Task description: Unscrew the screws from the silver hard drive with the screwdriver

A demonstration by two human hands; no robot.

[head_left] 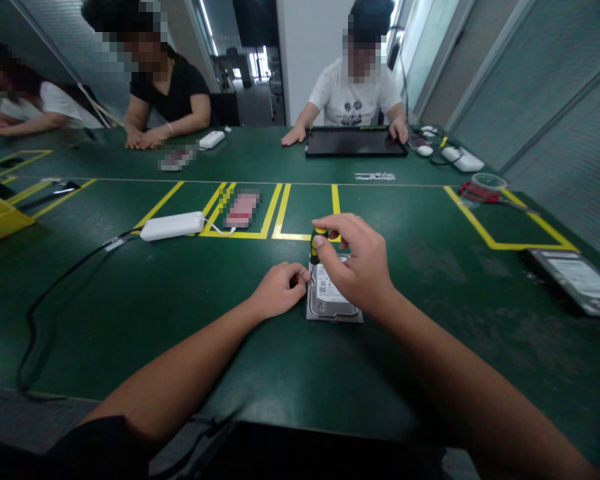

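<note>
A silver hard drive (325, 308) with a white label lies flat on the green table in front of me. My right hand (363, 257) grips a black and yellow screwdriver (315, 252), held upright over the drive's left side. Its tip points down at the drive's left edge; whether it sits in a screw is too small to tell. My left hand (281, 291) is at the drive's left edge, close to the screwdriver's tip. Its thumb and fingers are pinched together, and what lies between them, if anything, cannot be made out.
A second hard drive (583, 280) lies at the right. A white power strip (173, 227) with a black cable is at the left, near a pink phone (243, 209). Across the table a person holds a black tray (356, 142). A clear tub (489, 181) stands back right.
</note>
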